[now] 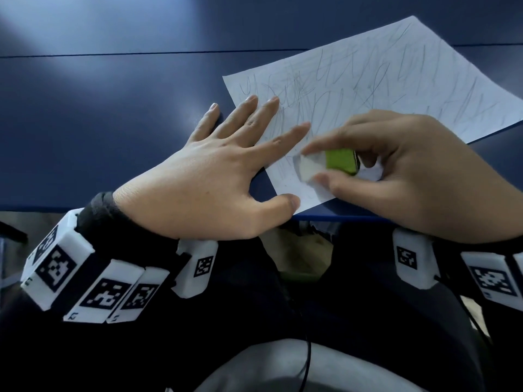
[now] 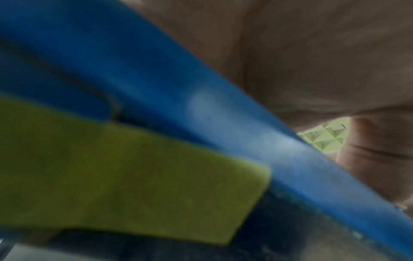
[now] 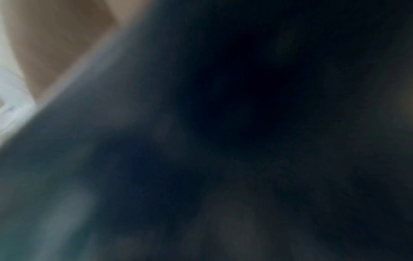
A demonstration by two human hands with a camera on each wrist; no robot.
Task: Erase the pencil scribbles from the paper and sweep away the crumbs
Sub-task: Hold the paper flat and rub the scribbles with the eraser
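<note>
On the paper's (image 1: 382,89) near corner: right hand (image 1: 418,176), grip pinching a white eraser (image 1: 307,168) with green sleeve, tip touching the sheet. Left hand (image 1: 215,176) beside it, fingers spread flat, pressing the paper's edge. Paper: white, grey pencil scribbles (image 1: 368,77) throughout. Under the paper: dark blue surface (image 1: 99,123).

From the head camera we look steeply down over the near edge of the blue table (image 1: 113,123), both wrists below it. Our left wrist view sits just under that edge, facing up along the table (image 2: 201,98), very close and blurred. Our right wrist view, pressed near it, is dark.
</note>
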